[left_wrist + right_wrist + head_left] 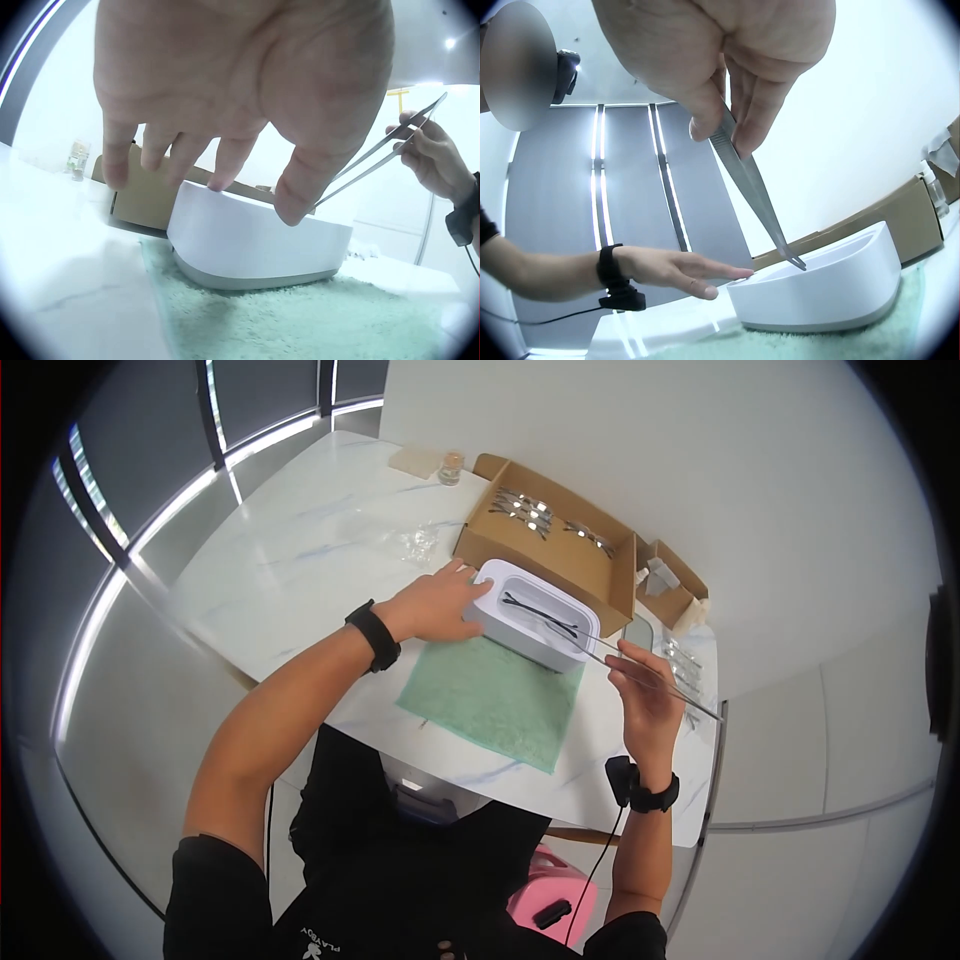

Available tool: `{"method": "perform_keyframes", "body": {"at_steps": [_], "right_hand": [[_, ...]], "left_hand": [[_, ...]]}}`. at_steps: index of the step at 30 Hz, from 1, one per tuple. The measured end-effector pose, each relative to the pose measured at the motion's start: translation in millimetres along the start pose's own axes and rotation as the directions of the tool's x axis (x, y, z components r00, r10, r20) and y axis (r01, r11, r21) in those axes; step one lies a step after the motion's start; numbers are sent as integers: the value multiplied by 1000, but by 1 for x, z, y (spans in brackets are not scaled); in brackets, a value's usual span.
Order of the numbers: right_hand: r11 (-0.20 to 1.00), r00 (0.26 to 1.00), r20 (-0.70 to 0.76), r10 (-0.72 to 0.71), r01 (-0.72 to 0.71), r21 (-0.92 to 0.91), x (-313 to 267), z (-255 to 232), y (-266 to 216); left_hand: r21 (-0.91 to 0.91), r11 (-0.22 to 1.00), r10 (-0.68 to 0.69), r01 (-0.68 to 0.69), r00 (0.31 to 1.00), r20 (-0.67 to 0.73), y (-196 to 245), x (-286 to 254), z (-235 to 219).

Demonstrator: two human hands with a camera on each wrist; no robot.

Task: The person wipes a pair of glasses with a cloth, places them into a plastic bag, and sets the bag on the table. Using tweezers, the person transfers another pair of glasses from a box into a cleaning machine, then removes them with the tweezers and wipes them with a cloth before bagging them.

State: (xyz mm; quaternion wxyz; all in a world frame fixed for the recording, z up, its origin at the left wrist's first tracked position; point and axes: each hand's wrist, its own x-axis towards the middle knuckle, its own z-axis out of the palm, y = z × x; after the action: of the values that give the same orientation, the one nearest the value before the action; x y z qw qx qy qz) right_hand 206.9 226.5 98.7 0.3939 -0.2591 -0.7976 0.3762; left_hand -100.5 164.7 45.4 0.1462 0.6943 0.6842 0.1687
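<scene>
A white oblong tub (520, 643) stands on a green cloth (495, 705). Inside its basin lies a dark pair of eyeglasses (541, 614). My left hand (435, 605) rests at the tub's left end, fingers extended over the rim and thumb against the near side. Between the thumb and fingers of my right hand (650, 700) I pinch long metal tweezers (754, 191). Their tips point down into the basin's right end, close to the eyeglasses in the head view. The right wrist view shows the tips nearly together over the rim.
Behind the tub sits an open cardboard box (500, 547) holding several eyeglasses (522, 510). To its right is a smaller carton (672, 600) with crumpled paper. A small jar (451, 468) stands at the back, and clear plastic (418, 542) lies on the left.
</scene>
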Motion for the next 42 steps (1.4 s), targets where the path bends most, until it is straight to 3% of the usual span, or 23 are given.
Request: {"method": "perform_keyframes", "body": {"at_steps": [5,7,8,12,18,25,31,34,42], "right_hand": [[1000,1000,6,20,-20,12,3,2,6],[999,999,13,33,-33,20,5,5,10],[999,999,15,30,-31,20,6,7,12],[1000,1000,14,6,-5,-29,10,13,24],[997,997,-61,-44,40,-61,18,11,25],[994,999,11,-52,53,-100,11,10,14],[990,995,6,-100,100,-94,13,20,25],[974,991,-30,-129,121,-189,19,18,30],[994,974,-225,-23,47,102,36,2,47]], "left_hand": [[-58,997,52,-60,990,-132,13,-42,5],[-177,980,66,-96,984,-167,21,-65,4],[-161,977,93,-138,960,-264,24,-77,9],[-320,932,22,-169,909,-417,34,-112,26],[-498,861,-133,-106,897,-422,42,-145,45],[-521,847,-183,-104,863,-470,36,-155,59],[-558,826,-227,-83,856,-465,33,-159,67],[-570,817,-235,-82,856,-460,31,-160,69],[-635,769,-288,-76,845,-451,22,-162,70]]}}
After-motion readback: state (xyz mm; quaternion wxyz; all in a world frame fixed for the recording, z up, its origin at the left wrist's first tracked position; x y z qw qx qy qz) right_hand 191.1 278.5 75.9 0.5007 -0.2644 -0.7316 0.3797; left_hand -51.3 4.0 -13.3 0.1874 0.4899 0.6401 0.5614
